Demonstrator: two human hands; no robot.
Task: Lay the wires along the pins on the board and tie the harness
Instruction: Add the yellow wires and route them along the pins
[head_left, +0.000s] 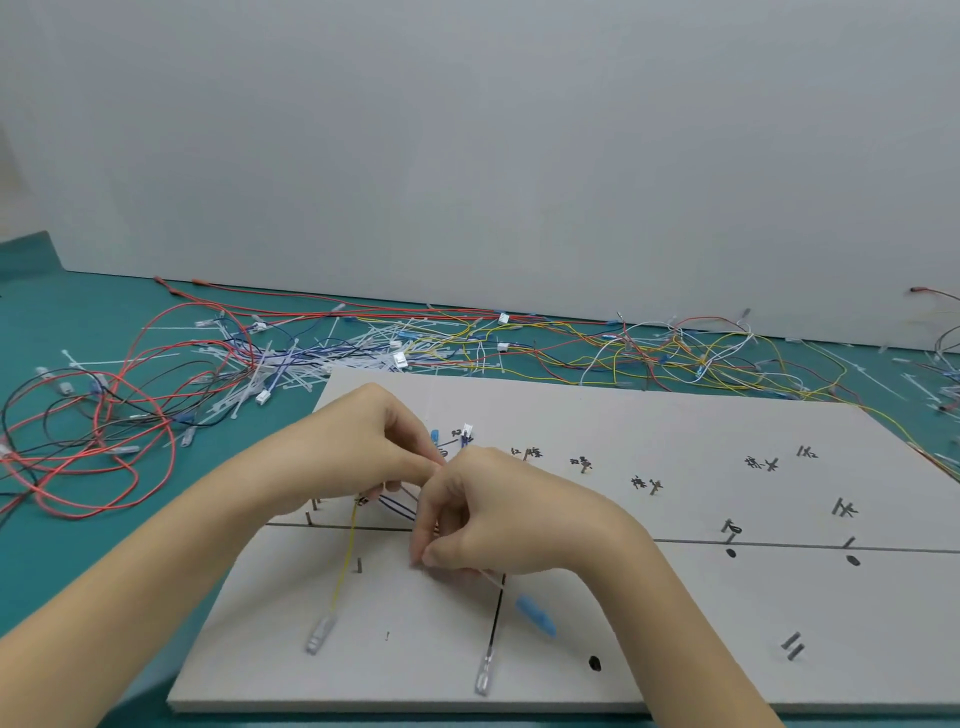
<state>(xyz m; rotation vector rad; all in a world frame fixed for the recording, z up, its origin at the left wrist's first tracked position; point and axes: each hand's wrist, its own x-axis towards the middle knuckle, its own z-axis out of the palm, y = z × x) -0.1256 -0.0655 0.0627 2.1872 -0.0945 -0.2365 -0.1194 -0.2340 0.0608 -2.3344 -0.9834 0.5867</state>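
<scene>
A pale grey board (649, 623) with metal pins and handwritten labels lies on the green table. Both hands meet over its left part. My left hand (363, 447) pinches the small wire bundle (395, 506) of blue and dark wires. My right hand (483, 514) pinches a thin white cable tie (491, 578) beside that bundle. A yellow wire (343, 561) runs down to a clear terminal sleeve (319, 631). A black wire (496, 618) ends in another clear sleeve (484, 675). A blue terminal sleeve (535, 616) lies beside it. A white connector (467, 430) sits beyond the hands.
Loose red, black, yellow, white and blue wires (104, 415) lie tangled across the green table (31, 322) behind and left of the board, mixed with a heap of white cable ties (291, 364). A grey wall (467, 156) closes the back.
</scene>
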